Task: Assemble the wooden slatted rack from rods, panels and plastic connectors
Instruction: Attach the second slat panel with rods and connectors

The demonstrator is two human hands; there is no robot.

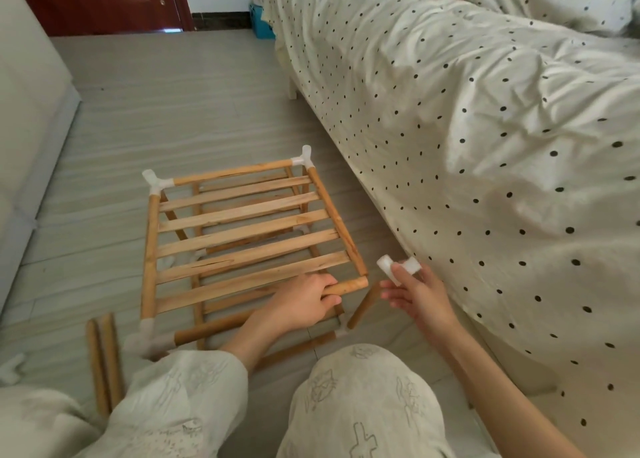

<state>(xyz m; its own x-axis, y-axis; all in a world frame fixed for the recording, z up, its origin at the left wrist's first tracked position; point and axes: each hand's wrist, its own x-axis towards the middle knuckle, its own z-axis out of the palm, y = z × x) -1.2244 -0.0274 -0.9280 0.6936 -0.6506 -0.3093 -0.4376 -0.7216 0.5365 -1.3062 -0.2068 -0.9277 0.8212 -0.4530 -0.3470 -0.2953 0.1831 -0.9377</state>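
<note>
The slatted rack [242, 235] sits on the floor [180, 111] in front of the kneeling person, with the bed [485, 145] close along its right side. Three of its top corners already wear white plastic connectors; the near right corner, at about four o'clock from the rack's middle, is still bare.

The left hand [304, 301] is wrapped round the front rod [349, 286], holding it close to its free end. That rod's long axis runs from roughly eight o'clock to two o'clock, and the bare tip points straight toward the right hand [415, 291], which waits just beside it. The right hand pinches a white corner connector [398, 267] between thumb and fingers, carrying it just above and to the right of the rod tip, at about one o'clock from it. The two are near but not touching.

So the coming move looks like a short one: the right hand, much the nearer, would bring one socket onto that tip along the rod's axis while the left steadies the rod. Which socket faces the tip I can't quite tell, since the fingers cover part of the piece.

A leg rod [363, 305] leans below the open corner, and the side rod [339, 222] ends bare there too, so the connector probably has to catch all three. Two spare rods [104, 357] lie at seven o'clock.
</note>
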